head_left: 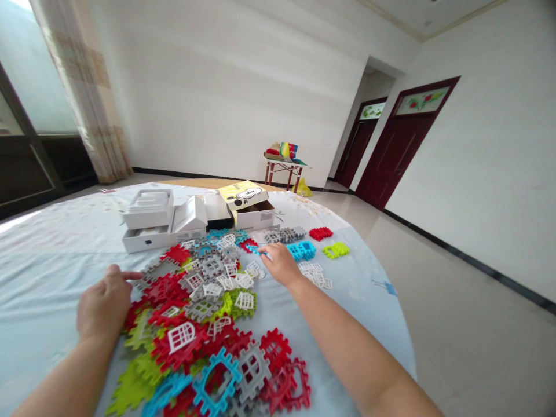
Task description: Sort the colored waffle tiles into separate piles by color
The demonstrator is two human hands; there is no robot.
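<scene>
The right hand seems to pinch a blue piece with its fingertips. That piece is past the middle of the worktop, toward the far edge, just beside the big pile. The left hand is at the pile's left side, toward the worktop's left edge, with one finger stuck out over a grey piece. I cannot tell if it holds anything.

The blue piece looks like plastic, so it should be light, stiff and a bit slippery, and not easy to break. A good spot to grab it is the bumpy rim, with thumb and finger.

In the pile, red, green, grey and blue pieces lie on top of each other with white window frames, so their bumps could catch. Near the worktop's right edge are small groups: grey, red, blue, green and white. The white boxes and a box with a yellow lid block the way to the far edge.
</scene>
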